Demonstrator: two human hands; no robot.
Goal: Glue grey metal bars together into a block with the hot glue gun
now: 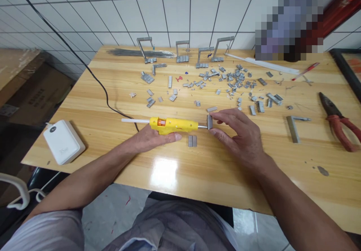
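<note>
Midway between the table's (214, 175) front and back edges, the left hand (148, 138) grips a yellow plastic glue gun (182, 126), its nozzle (202, 127) apparently touching a grey rectangular block (210, 122), which the right hand (244, 136) pinches; steady alignment seems necessary.

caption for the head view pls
Left hand holds a yellow glue gun, its nozzle at a gray piece in the right hand's fingers

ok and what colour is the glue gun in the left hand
Yellow, best seen in the head view.
</note>
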